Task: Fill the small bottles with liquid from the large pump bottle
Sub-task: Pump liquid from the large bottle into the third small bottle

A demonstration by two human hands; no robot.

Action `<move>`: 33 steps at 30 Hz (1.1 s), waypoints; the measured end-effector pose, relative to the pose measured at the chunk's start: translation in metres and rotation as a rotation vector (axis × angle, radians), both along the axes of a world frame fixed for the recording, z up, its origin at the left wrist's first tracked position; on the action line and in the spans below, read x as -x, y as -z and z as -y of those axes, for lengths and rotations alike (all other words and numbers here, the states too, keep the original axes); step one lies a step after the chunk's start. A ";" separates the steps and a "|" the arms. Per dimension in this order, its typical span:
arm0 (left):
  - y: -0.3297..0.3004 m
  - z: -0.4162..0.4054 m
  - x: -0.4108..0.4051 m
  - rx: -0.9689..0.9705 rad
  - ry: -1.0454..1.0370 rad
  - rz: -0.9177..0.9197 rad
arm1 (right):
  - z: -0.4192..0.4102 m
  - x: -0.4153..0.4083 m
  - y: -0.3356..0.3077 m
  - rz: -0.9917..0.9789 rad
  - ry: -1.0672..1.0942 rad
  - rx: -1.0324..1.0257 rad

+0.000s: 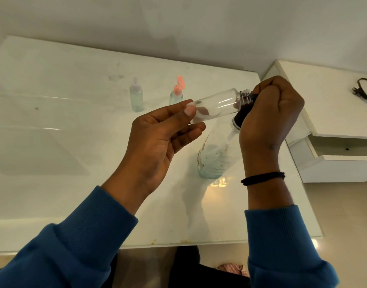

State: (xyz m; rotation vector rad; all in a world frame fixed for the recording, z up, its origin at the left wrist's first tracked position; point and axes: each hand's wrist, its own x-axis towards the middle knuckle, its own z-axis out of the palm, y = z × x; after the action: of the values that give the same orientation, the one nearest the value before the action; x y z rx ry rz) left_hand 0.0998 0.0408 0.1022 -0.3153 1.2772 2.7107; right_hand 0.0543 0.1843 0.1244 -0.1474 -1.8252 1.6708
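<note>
My left hand [163, 132] pinches the base of a small clear bottle [217, 104], held nearly sideways above the table with its threaded open neck toward my right hand. My right hand [269, 113] is curled over the black pump head [243, 113] of the large clear pump bottle [213, 156], which stands on the white table [74, 142] with a little liquid at its bottom. The small bottle's neck sits at the pump's spout, hidden under my fingers. Two more small bottles stand farther back: one with a clear cap [136, 98], one with an open pink flip cap [177, 93].
A white drawer unit [334, 125] stands to the right of the table with one drawer partly open, and a black cable [363, 92] lies on top. The wall runs along the table's far edge. A dark band circles my right wrist.
</note>
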 end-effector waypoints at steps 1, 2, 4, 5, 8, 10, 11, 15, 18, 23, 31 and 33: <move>0.000 0.000 0.000 0.000 0.002 -0.001 | -0.001 0.000 -0.001 0.009 -0.002 0.000; -0.001 -0.001 0.000 0.001 0.007 -0.006 | -0.003 0.001 -0.004 0.021 -0.004 0.002; -0.002 -0.002 0.000 0.001 0.017 -0.018 | -0.006 0.003 -0.008 0.063 -0.002 0.027; -0.002 -0.002 0.000 -0.002 0.019 -0.023 | -0.008 0.004 -0.010 0.084 -0.002 0.054; -0.002 -0.002 0.000 -0.008 0.022 -0.026 | -0.012 0.002 -0.015 0.116 -0.020 0.111; -0.002 -0.002 0.000 -0.008 0.021 -0.024 | -0.012 0.001 -0.016 0.128 -0.024 0.114; -0.001 -0.002 0.000 -0.010 0.018 -0.022 | -0.012 0.001 -0.015 0.132 -0.022 0.114; -0.001 -0.002 0.001 -0.010 0.005 -0.018 | -0.009 0.003 -0.011 0.106 0.004 0.070; 0.000 0.000 0.001 -0.004 0.006 -0.021 | -0.007 0.003 -0.009 0.072 0.037 0.053; 0.000 -0.001 0.001 -0.014 0.003 -0.016 | -0.011 0.007 -0.010 0.069 0.038 -0.008; 0.000 0.000 0.002 -0.017 0.001 -0.019 | -0.008 0.005 -0.009 0.060 0.040 -0.026; 0.000 -0.001 0.001 -0.018 0.005 -0.022 | -0.008 0.005 -0.010 0.042 0.047 -0.018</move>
State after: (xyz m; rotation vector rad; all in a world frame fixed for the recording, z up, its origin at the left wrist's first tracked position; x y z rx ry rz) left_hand 0.0988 0.0417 0.1023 -0.2809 1.2560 2.7270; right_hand 0.0489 0.1923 0.1345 -0.2169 -1.8531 1.6292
